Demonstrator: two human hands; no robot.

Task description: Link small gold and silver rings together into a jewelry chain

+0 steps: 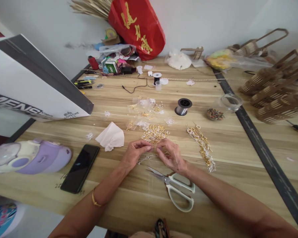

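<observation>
On my head view, the bare left hand [136,152] has its thumb and fingertips pinched together beside a heap of small gold and silver metal pieces [155,133]. The bare right hand [171,154] faces it, thumb and fingers also brought together; whatever tiny thing sits between the two hands is too small for me to make out. Just below the hands I see a thin silver-coloured chain [147,158] on the pale wood-grain table [129,208], and nearer the person, open scissors with pale handles [167,180].

To the right lies a bundle of gold and silver chains [204,148]; beyond the heap stands a black spool of silvery wire [183,106]. On the left I find a crumpled pale tissue [111,137], a black smartphone [80,168] and a purple and cream bottle [39,156] lying on its side.

I can read "MENS" and, in smaller print, what looks like "AOTECHE" on the large white and black box [37,82]. A green and white packet [111,67] seems to carry "666", and the red bag [139,29] at the wall bears yellow Chinese characters. Partly hidden handwritten figures by the phone include "25".
</observation>
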